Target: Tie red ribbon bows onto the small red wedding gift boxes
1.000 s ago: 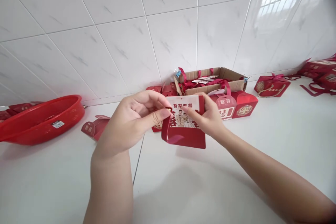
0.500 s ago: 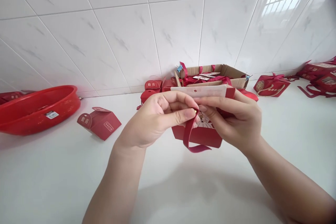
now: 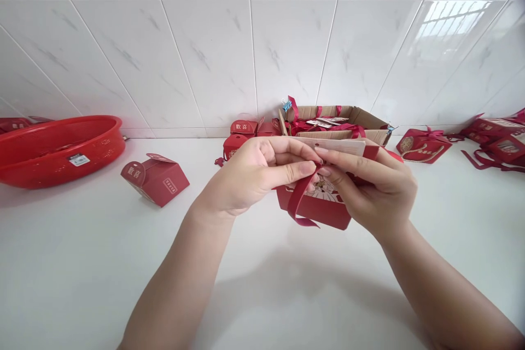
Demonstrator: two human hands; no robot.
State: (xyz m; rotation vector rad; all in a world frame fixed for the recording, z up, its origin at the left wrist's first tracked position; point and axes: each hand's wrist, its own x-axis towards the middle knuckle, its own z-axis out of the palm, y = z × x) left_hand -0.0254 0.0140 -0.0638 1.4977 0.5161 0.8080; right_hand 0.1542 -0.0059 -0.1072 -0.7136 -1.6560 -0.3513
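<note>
My left hand (image 3: 266, 167) pinches a dark red ribbon (image 3: 298, 199) between thumb and fingers. The ribbon's loose end hangs down and curls to the right. Meeting it fingertip to fingertip, my right hand (image 3: 377, 188) has thumb and forefinger closed on the ribbon at the same spot. Behind the fingers is a red box or folded card with a printed figure (image 3: 315, 210), held up above the table. A pale card with a small hole (image 3: 340, 146) shows along its top; how it joins the red piece is hidden by my hands.
A cardboard box (image 3: 369, 118) with ribbons and cards stands by the tiled wall, blue clips on its corners. On the left are a red plastic basin (image 3: 96, 139) and a small red gift box (image 3: 166, 183). More red boxes (image 3: 424, 145) lie at right.
The view has shifted, so the scene sits differently in the frame. The right fingertips have closed over the ribbon where a small golden spot showed before. Both hands keep their pinch.
</note>
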